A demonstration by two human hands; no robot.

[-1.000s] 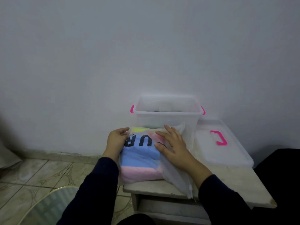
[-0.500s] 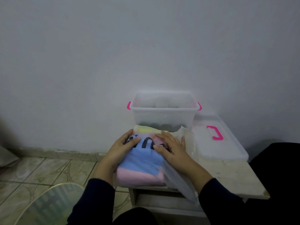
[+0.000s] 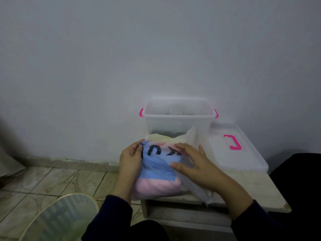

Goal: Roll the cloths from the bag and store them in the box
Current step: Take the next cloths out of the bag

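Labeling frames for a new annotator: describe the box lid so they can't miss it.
On the small pale table against the wall, look right of the open clear box. The lid lies flat there, translucent white, the only piece with a pink bracket-shaped handle on top.

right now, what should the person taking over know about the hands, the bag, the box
Left hand grips the left end of the bag; right hand lies flat and open on top of it.
The bag of folded cloths sits at the table's front edge; the open box is behind it, its lid to the right.
Done: box opened.
Left: take out cloths, roll, store.
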